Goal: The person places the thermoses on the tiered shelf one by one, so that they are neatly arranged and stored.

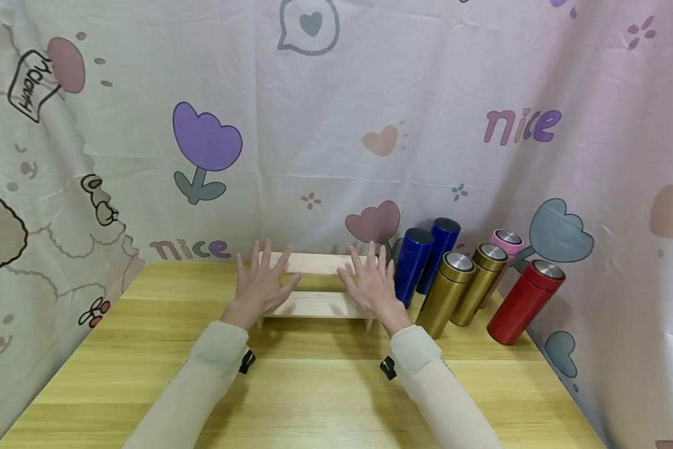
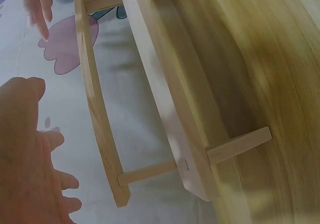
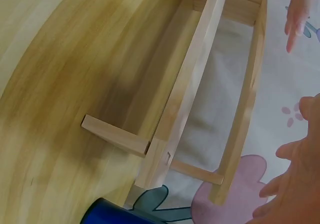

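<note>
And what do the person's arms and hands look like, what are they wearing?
They've got pale, off-white sleeves with broad cuffs. A small black piece pokes out beneath each cuff, too small to identify. The left hand and right hand are bare.

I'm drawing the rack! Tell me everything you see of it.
The rack looks like pale, plain wood. Two long, bare boards lie one behind the other, joined by thin bars, with short legs below. It stands on the table, left of the bottles. The left hand and right hand hang spread over it, seemingly without touching.
</note>
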Demonstrator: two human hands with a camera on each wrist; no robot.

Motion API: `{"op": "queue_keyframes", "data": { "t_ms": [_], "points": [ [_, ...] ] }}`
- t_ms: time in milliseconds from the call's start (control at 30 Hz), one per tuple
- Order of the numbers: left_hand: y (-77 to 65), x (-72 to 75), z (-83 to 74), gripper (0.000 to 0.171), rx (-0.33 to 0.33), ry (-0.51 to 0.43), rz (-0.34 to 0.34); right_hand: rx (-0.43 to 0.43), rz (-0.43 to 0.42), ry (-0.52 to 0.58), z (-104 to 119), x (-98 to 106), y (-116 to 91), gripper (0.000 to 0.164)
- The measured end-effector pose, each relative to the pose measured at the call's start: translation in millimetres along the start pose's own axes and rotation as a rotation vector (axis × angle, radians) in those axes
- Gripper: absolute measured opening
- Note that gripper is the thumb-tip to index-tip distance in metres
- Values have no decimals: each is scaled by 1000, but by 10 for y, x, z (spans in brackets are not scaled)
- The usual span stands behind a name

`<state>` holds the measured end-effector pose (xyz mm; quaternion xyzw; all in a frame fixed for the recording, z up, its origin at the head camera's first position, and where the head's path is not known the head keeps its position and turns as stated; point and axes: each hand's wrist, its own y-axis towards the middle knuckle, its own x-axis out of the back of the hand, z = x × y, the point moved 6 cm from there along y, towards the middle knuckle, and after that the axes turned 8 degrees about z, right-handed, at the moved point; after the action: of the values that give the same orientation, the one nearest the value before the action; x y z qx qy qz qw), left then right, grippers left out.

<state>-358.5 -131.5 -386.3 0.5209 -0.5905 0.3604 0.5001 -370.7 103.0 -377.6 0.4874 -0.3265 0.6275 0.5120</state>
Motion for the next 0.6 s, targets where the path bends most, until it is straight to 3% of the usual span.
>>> {"op": "queue_keyframes", "data": {
  "t_ms": [367, 467, 600],
  "points": [
    [-11, -1, 26, 75, -12, 2, -13, 13, -23, -8, -12, 6, -29, 74],
    [-33, 48, 50, 72, -68, -4, -94, 10, -25, 24, -28, 45, -49, 72],
    [-138, 171, 211, 60, -144, -52, -245, 0, -20, 163, -81, 228, -148, 62]
  ]
}}
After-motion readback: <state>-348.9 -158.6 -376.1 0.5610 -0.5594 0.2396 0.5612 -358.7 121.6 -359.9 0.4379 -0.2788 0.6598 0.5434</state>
